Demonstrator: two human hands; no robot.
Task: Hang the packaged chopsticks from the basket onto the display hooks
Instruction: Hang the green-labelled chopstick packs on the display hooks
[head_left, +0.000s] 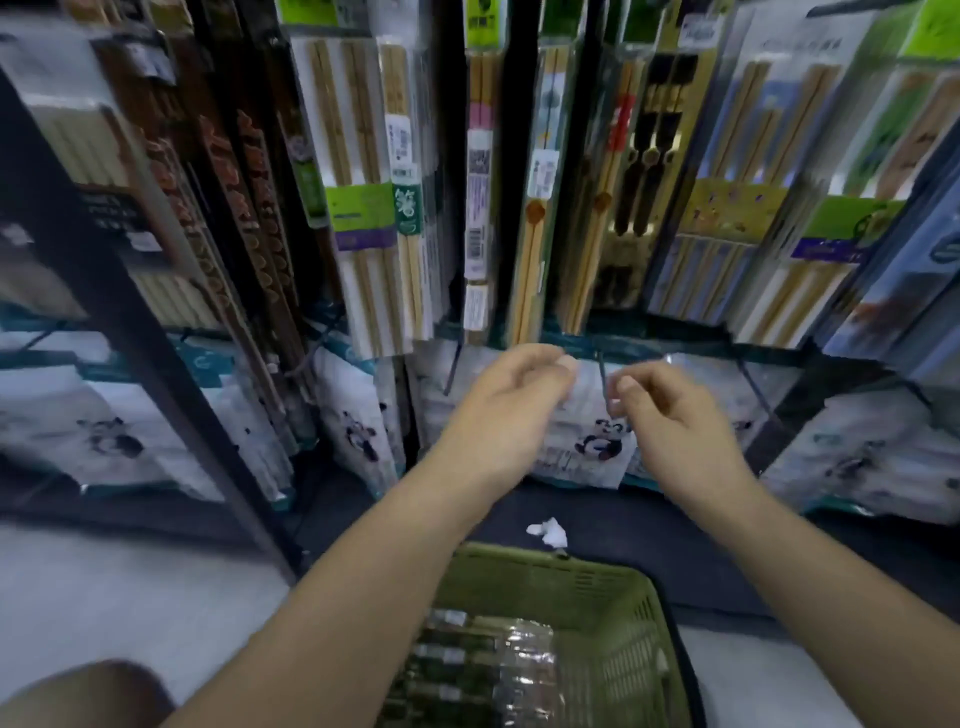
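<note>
Low in the view sits a green basket (631, 613) holding several clear-wrapped packs of dark chopsticks (467, 660). Both of my arms reach over it to the lower row of the display. My left hand (511, 415) and my right hand (675, 415) have their fingers pinched at the top of a white panda-printed chopstick pack (592, 441). A thin dark display hook (602, 382) juts out between the two hands, right at the pack's top edge. The image is blurred, so I cannot see whether the pack's hole is on the hook.
Above, an upper row of hanging chopstick packs (363, 208) fills the rack. More panda packs (358, 415) hang left and right on the lower row. A black rack upright (156, 338) slants down on the left. A crumpled white scrap (548, 531) lies on the dark base.
</note>
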